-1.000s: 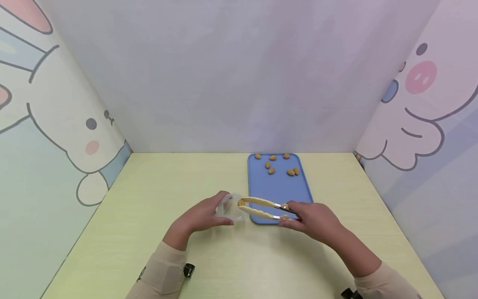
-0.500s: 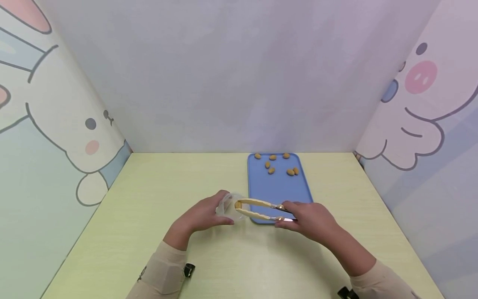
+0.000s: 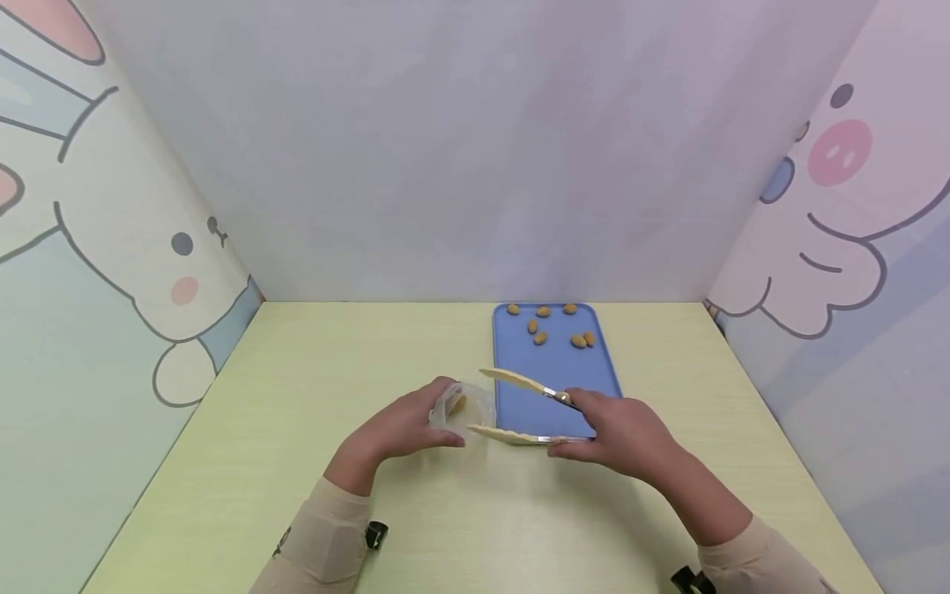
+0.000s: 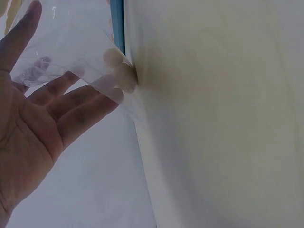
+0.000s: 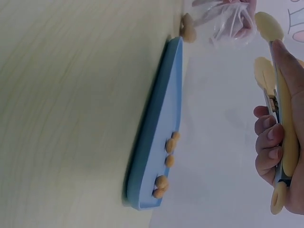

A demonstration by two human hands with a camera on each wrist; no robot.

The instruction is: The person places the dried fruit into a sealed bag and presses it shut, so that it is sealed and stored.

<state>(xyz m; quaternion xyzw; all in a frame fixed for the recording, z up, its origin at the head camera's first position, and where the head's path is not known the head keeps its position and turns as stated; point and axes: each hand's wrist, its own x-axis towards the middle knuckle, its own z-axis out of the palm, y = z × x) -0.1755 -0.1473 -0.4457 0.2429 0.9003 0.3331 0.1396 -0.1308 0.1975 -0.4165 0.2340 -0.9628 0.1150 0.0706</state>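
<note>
My left hand holds a clear plastic bag, its mouth spread between thumb and fingers. Inside lies a brown oval nut; the left wrist view shows nuts bunched in the bag's bottom corner. Cream-tipped tongs are gripped by my right hand, their arms spread wide with nothing between the tips. The lower tip overlaps the bag's near rim in the head view. Several similar nuts sit on the blue tray, mostly toward its far end. Their exact kind is unclear.
The tray lies on a pale wooden table, just right of the bag and partly beneath the tongs and right hand. A plain wall rises behind the table, with cartoon-printed panels at both sides.
The tongs have spread apart and let go of the nut they held over the bag; a nut now lies inside it. The left hand has stayed in place.
</note>
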